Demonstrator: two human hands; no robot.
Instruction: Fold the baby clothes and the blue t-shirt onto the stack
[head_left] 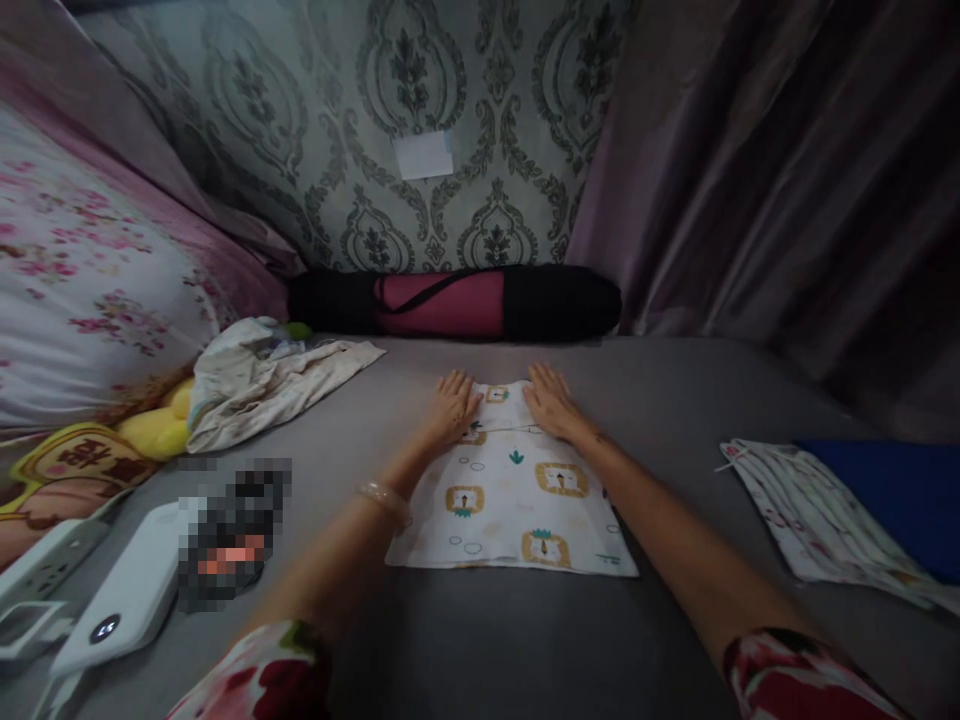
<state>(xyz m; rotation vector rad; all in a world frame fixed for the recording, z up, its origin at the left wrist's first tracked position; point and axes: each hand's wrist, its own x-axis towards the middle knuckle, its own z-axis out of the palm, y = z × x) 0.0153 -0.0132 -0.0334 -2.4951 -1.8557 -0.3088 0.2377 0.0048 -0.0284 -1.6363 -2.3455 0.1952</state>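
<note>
A white cloth (pixel 495 500) printed with lion faces and small green plants lies flat on the grey bed sheet in front of me. Its far end is folded over toward me as a narrow flap (pixel 498 402). My left hand (pixel 453 408) presses on the left edge of that flap, fingers stretched forward. On the flap's right edge rests my right hand (pixel 551 398), flat with the fingers spread. A pale bangle (pixel 384 502) circles my left wrist. Parts of the cloth's side edges are hidden under my forearms.
Left are a crumpled cloth (pixel 262 385), a yellow plush item (pixel 157 425), a white power bank (pixel 127 590) and a power strip (pixel 56 560). A black-and-pink long bag (pixel 442 303) lies along the wall. Folded patterned fabric (pixel 810 520) and a blue item (pixel 892 495) lie right.
</note>
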